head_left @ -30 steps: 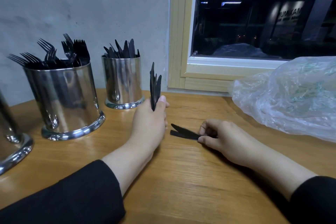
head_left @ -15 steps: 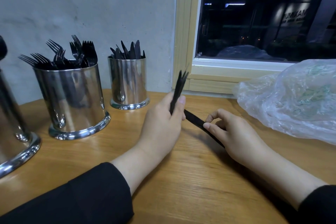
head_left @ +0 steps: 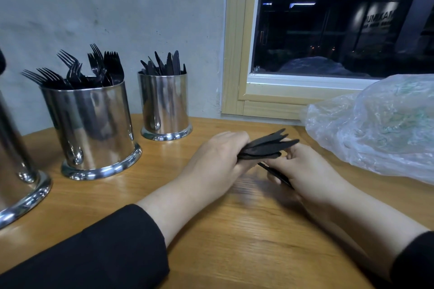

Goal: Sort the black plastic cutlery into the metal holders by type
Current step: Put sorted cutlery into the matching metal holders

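1. A person sits at a wooden table [head_left: 234, 241], with both forearms in black sleeves reaching toward its far edge.
2. The left hand [head_left: 216, 159] is clenched around a bundle of black plastic knives [head_left: 267, 145], which fan out to the right, lying nearly level above the table.
3. The right hand [head_left: 305, 171] is just beside the bundle, fingers curled; it seems to pinch one more knife [head_left: 277, 175], a thin dark strip slanting under the palm. This part is blurred.
4. Toward the far left corner stands a metal holder of forks [head_left: 91, 129], tines up. Nearer the middle of the far edge, a smaller holder of knives [head_left: 164, 105] stands close to the wall.
5. A third holder [head_left: 14, 171] is cut off at the left edge; its contents are hidden.
6. A crumpled clear plastic bag [head_left: 375, 124] lies at the far right side of the table.
7. The knives look light, thin, slightly flexible and smooth, so a loose bundle may slip or splay. Gripping them firmly around the handles, ends aligned, should keep them together.
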Demonstrator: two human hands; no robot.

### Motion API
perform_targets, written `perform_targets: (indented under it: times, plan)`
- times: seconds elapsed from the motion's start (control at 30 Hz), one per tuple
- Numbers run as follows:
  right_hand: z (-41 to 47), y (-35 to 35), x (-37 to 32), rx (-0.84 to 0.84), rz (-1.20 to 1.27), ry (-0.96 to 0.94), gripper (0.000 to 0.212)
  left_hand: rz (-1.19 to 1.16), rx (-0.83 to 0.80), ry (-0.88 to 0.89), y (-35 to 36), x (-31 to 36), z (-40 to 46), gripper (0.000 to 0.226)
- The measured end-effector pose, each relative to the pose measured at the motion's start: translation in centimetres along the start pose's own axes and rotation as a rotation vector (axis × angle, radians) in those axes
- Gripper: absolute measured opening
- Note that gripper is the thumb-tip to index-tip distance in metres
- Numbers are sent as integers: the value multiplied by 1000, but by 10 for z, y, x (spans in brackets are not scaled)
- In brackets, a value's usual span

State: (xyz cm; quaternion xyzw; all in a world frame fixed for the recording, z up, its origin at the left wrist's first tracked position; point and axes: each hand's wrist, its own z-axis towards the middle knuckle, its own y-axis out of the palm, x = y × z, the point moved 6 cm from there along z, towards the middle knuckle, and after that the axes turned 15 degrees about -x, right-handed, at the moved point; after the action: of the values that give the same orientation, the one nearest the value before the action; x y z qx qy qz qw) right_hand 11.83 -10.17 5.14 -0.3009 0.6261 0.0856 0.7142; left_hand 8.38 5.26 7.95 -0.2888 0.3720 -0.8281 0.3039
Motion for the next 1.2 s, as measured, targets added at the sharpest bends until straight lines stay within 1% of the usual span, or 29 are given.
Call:
perform_targets:
  times: [0.07, 0.13, 0.2, 0.27, 0.33, 0.37, 0.43, 0.5, 0.53, 0.6, 0.67, 0.77, 0.8, 0.83, 0.87, 0.93, 1.0, 1.03, 1.13, 1.2]
  plan:
    - [-1, 1, 0, -20, 81, -10, 11, 44, -61, 33, 2, 1, 1, 36]
    - [-2, 2, 1, -52, 142, 20, 9, 49, -123, 53, 3, 1, 2, 42]
    - [-3, 4, 1, -86, 182, 50, 2, 52, -164, 84, 3, 3, 1, 42]
    - [-4, 4, 0, -92, 228, 68, 10, 62, -190, 104, 3, 4, 0, 34]
    - [-5, 4, -3, -105, 265, 79, 15, 61, -187, 104, 1, 2, -1, 13]
    - [-5, 4, -4, -108, 268, 78, 16, 70, -176, 104, 1, 2, -2, 10]
    - [-4, -1, -4, -56, 257, 65, 18, 92, -151, 103, -1, 0, -4, 30]
    - [-2, -11, 0, 55, 334, 37, 21, 80, -152, 25, 0, -4, -3, 41]
    - [-2, -16, 3, 111, 403, 14, 22, 40, -154, -56, 1, -9, -3, 41]
    - [-2, -20, 7, 196, 451, -41, 20, -151, -134, -212, 1, -19, -4, 31]
    - [-3, -18, 7, 256, 359, -102, 16, -375, -53, -314, 2, -25, -8, 15]
    - [-3, -5, 1, 272, 222, -172, 13, -702, 101, -466, 11, -29, -13, 14]
    - [-4, 1, -3, 264, 170, -204, 11, -822, 143, -501, 17, -28, -14, 19]
    - [-4, 7, -7, 257, 103, -238, 8, -921, 189, -513, 20, -25, -14, 23]
    - [-4, 12, -11, 253, 32, -271, 7, -960, 226, -495, 21, -22, -13, 22]
    - [-5, 22, -16, 258, -96, -308, 9, -970, 275, -455, 22, -14, -11, 16]
    - [-6, 29, -19, 259, -190, -324, 13, -994, 290, -450, 24, -10, -11, 18]
    - [-6, 32, -20, 252, -235, -342, 13, -970, 290, -460, 23, -10, -11, 21]
    - [-9, 34, -27, 253, -374, -441, 15, -792, 349, -484, 13, -11, -14, 24]
    - [-14, 30, -32, 303, -358, -483, 14, -764, 356, -465, 7, -14, -14, 26]
